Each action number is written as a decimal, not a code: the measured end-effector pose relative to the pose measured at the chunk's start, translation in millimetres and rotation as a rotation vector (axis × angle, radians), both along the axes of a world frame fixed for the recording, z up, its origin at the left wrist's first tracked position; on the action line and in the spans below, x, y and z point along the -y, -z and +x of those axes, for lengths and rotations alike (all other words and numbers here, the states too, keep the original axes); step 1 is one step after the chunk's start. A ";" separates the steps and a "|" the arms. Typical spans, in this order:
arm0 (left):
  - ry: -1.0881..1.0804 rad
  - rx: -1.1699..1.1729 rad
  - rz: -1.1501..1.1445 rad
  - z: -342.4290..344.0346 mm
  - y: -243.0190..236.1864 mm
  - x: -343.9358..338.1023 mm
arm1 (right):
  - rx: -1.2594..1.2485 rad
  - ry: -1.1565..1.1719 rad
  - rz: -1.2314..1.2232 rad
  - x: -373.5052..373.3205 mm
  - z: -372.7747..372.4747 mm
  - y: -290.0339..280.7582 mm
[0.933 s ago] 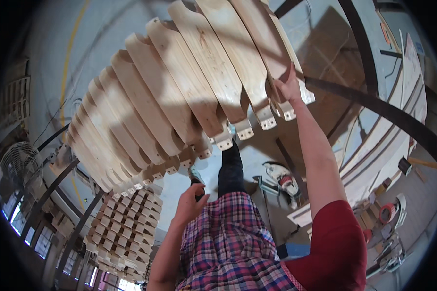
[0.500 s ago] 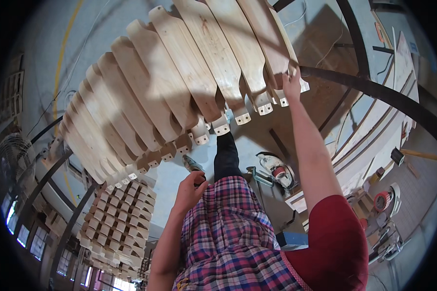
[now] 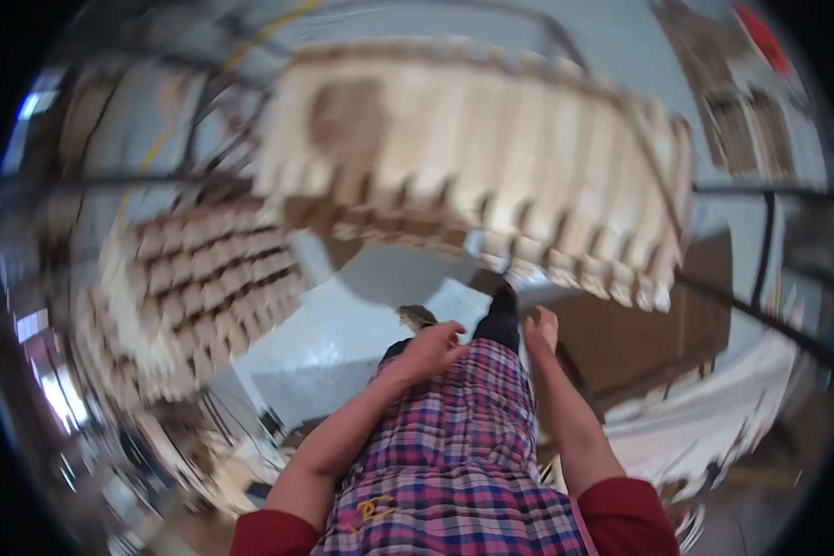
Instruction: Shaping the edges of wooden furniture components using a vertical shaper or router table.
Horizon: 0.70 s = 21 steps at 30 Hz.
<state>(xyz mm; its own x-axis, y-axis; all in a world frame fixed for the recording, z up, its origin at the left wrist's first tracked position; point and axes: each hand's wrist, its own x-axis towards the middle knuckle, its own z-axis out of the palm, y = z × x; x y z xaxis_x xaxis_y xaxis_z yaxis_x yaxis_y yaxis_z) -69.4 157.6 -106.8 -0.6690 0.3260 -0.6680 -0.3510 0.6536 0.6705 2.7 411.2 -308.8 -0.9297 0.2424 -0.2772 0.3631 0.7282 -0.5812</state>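
Closest in, the plaid apron (image 3: 454, 417) fills the lower middle, a red sleeve (image 3: 625, 519) at either side. And here's the left hand (image 3: 434, 352) over the apron's far end, grip loosely curled, thumb apart from the fingers, nothing in it! The right hand (image 3: 541, 332) hangs just beside the apron, grip half open, also bare. To its right lies a brown panel (image 3: 649, 352). Now the big one: beyond both hands and clear of them, a long row of pale wooden slats (image 3: 491, 139), side by side, badly blurred! Out left, stacked wooden pieces (image 3: 204, 278); farther off, a yellow floor line (image 3: 269, 32).
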 end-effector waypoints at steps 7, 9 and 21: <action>-0.343 -0.276 -0.044 109.2 -4.4 167.2 | 0.159 -0.518 -0.298 184.3 -19.8 -56.0; -0.454 -0.266 -0.079 142.8 -7.8 209.6 | 0.163 -0.742 -0.343 248.2 -22.1 -63.8; -1.162 -0.198 -0.039 296.0 -42.4 334.4 | -0.885 -1.589 -0.421 693.4 -23.4 -282.4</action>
<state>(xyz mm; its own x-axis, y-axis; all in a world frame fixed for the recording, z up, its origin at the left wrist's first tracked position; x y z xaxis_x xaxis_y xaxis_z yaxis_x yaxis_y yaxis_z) 226.6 -176.8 -64.4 -0.6439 -0.5654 -0.5154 -0.6413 0.0314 0.7667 -20.8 -282.2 -26.4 -0.0777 -0.8331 0.5476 -0.8950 -0.1837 -0.4064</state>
